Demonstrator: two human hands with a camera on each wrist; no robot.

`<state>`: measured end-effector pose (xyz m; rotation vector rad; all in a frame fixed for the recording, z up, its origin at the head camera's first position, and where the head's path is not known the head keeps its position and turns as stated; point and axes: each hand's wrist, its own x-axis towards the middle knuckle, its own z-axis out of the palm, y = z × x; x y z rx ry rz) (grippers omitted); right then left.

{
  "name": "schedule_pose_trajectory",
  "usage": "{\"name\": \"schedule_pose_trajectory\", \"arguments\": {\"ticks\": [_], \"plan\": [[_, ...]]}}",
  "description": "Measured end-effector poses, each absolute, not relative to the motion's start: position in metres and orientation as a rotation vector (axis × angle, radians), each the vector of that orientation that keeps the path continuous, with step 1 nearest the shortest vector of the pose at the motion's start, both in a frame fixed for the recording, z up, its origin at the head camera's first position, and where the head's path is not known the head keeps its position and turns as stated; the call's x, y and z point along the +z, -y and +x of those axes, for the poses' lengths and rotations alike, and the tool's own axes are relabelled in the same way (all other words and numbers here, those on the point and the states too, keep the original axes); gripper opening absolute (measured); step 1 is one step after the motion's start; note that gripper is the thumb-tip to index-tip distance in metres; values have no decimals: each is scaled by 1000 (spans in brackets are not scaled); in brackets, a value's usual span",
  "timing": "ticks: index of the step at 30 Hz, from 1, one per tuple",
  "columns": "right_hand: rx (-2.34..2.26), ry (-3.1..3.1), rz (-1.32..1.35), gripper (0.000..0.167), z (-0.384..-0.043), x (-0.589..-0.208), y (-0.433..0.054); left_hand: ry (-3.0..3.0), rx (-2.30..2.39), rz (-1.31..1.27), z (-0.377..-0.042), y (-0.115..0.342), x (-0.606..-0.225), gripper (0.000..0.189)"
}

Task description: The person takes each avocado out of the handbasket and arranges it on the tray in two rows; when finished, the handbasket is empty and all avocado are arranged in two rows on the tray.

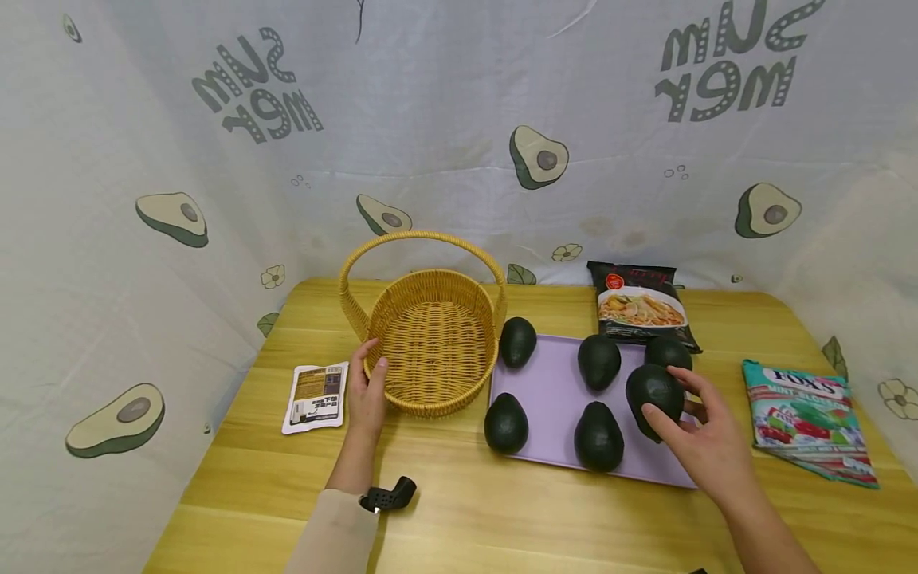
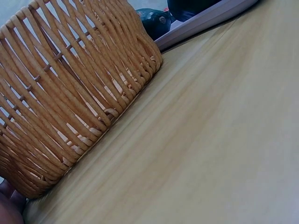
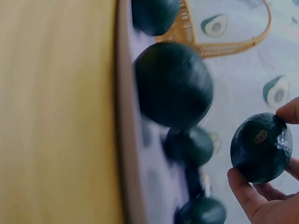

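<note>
A dark green avocado [image 1: 655,399] is in my right hand [image 1: 706,446], gripped between thumb and fingers over the right part of a lilac tray [image 1: 548,383]. The right wrist view shows the same avocado [image 3: 261,147] held above the tray, its stem scar visible. Several more avocados, among them one near the front middle [image 1: 598,437], lie on the tray. To the left stands a round yellow wicker basket [image 1: 433,343] with a tall handle and nothing inside. My left hand [image 1: 367,395] holds its left rim. Only a bit of that hand shows in the left wrist view, beside the basket's woven wall [image 2: 70,88].
A black noodle packet [image 1: 641,307] lies behind the tray. At the right is a teal candy bag [image 1: 810,422]. A small white-and-brown pouch [image 1: 315,399] lies left of the basket. A printed curtain [image 1: 445,119] hangs behind the wooden table [image 1: 459,510].
</note>
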<state>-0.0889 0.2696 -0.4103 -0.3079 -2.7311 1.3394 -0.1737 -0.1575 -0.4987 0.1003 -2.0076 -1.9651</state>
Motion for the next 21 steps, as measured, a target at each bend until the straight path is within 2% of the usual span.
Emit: {"name": "schedule_pose_trajectory", "arguments": {"ticks": [14,21], "plan": [[1287,2840,-463,78,-72,-439,-306,2015,-1964,107,-174,157,-499,42],[1178,2864,-499,76,-69,-444,-313,2013,-1967,107,-173,156,-498,42]]}}
